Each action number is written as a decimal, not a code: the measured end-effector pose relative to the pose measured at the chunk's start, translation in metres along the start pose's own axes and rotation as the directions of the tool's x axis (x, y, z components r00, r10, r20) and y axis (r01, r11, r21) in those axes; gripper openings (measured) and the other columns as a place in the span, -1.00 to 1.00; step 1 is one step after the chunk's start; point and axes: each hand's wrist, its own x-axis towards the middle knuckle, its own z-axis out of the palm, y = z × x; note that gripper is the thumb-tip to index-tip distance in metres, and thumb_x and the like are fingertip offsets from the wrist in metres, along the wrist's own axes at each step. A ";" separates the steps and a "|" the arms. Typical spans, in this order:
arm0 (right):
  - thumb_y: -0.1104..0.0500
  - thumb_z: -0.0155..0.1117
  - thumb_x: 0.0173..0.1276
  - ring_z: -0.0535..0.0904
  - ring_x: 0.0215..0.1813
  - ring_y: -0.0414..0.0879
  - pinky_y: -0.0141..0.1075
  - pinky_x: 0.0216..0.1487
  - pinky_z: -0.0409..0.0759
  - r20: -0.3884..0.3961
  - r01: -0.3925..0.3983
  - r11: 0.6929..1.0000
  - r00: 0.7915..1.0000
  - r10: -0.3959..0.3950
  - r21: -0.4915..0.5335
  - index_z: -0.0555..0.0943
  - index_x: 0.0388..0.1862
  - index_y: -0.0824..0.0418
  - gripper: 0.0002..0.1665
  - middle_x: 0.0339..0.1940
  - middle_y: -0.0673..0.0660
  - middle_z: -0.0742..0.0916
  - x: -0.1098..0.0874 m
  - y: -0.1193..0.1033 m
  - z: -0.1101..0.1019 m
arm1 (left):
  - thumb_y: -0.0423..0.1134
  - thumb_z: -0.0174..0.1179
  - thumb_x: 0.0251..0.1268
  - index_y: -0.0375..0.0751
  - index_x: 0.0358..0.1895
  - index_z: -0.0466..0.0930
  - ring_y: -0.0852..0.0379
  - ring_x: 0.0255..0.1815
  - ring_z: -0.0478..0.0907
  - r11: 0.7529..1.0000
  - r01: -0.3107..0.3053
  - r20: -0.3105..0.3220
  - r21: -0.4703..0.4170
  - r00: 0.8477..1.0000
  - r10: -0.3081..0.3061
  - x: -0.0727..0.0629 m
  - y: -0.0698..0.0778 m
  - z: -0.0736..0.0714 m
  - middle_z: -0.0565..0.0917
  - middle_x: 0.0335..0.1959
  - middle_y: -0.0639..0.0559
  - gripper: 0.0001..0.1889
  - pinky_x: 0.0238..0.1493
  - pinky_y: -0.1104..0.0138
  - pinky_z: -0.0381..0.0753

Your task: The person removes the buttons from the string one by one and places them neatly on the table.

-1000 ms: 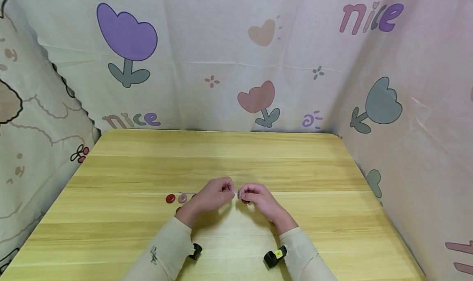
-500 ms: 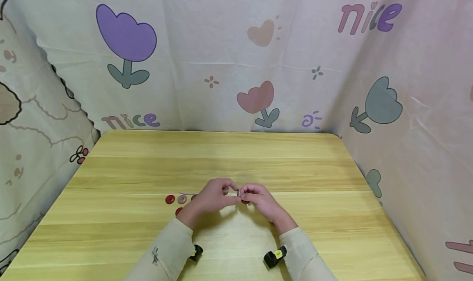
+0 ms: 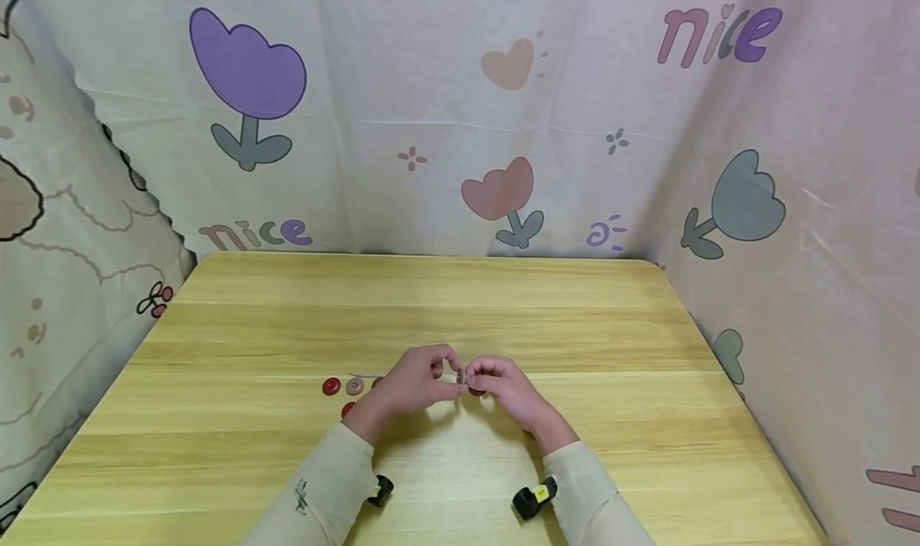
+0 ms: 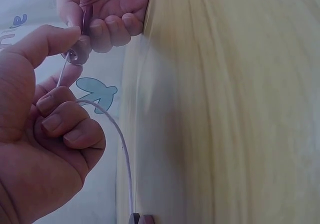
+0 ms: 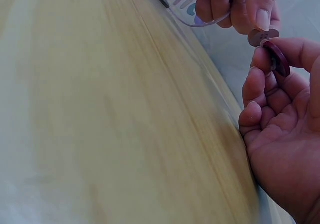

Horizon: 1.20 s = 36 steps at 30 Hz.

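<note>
Over the middle of the table, my left hand (image 3: pixel 419 380) pinches a mauve-brown button (image 5: pixel 263 36) by its edge between thumb and index finger. A thin pale cord (image 4: pixel 125 154) runs from this button into the curled other fingers of that hand, then droops to the tabletop. Facing it closely, my right hand (image 3: pixel 506 386) grips a dark red button (image 5: pixel 278 58) between thumb and fingertips. In the right wrist view the two buttons overlap. The cord's end near the right fingertips is hidden.
On the wooden table (image 3: pixel 575 322), left of my left hand, lie a red button (image 3: pixel 331 386), a mauve button (image 3: pixel 354 386) and another red button (image 3: pixel 348 409), partly behind the wrist. The cord's tail (image 3: pixel 362 375) lies beside them. Printed cloth (image 3: pixel 402 67) hangs around the table.
My left fingers have moved right from the cord to the mauve-brown button and now pinch it. That button has shifted slightly left, away from the right fingertips; my right hand has hardly moved.
</note>
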 end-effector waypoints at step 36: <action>0.23 0.16 0.43 0.49 -0.28 -0.08 -0.22 -0.13 0.47 -0.021 -0.033 0.999 0.999 0.032 -0.042 0.54 -0.20 0.53 -0.71 -0.40 0.06 0.60 0.000 -0.002 0.000 | -0.28 0.46 0.10 0.06 -0.25 0.62 0.17 -0.75 -0.05 0.977 0.168 -0.061 -0.129 0.982 -0.176 -0.018 -0.007 -0.028 0.13 -0.68 0.10 -0.78 -0.78 0.34 0.02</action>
